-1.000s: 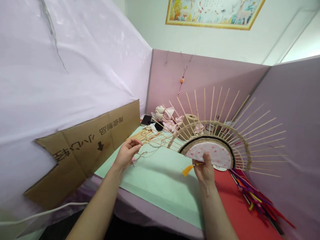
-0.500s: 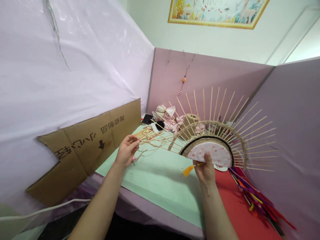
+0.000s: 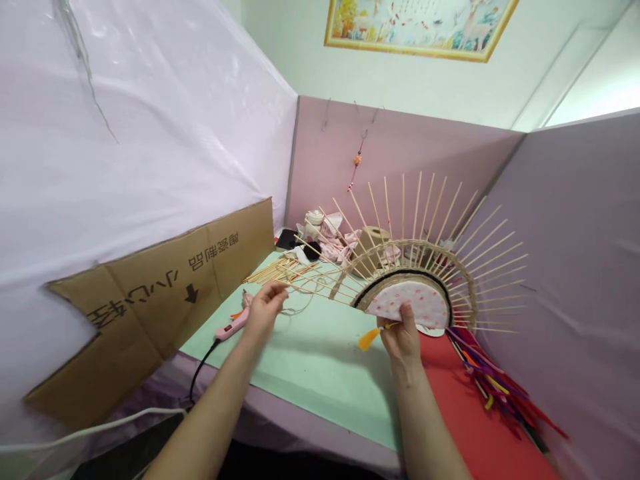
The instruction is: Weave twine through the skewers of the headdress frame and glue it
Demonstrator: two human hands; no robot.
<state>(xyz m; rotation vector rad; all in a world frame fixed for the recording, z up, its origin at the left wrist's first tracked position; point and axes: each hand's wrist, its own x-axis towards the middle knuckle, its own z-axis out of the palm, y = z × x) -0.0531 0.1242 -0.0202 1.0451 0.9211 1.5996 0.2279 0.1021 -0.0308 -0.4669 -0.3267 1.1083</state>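
My right hand [image 3: 404, 337] grips the lower edge of a half-round fan [image 3: 410, 301], its thumb on the white dotted centre. Thin wooden sticks radiate from the fan, with twine running across them in an arc. A yellow tassel [image 3: 369, 339] hangs beside that hand. To the left, my left hand [image 3: 269, 307] has its fingers pinched together at the tip of one of the fan's left-hand sticks. Beneath and left of it, a pink glue gun [image 3: 234, 325] lies on the green mat [image 3: 320, 363].
Loose sticks [image 3: 275, 270] lie behind my left hand. A cardboard sheet [image 3: 165, 293] leans at the left. Pink cloth [image 3: 334, 247] and a twine roll [image 3: 367, 250] sit at the back. Coloured strips [image 3: 493, 380] lie by a red sheet [image 3: 460, 393] at the right.
My left hand has shifted slightly rightward and down along the fan's left side, and the glue gun now shows. The fan and right hand appear a little further left as the view has turned.
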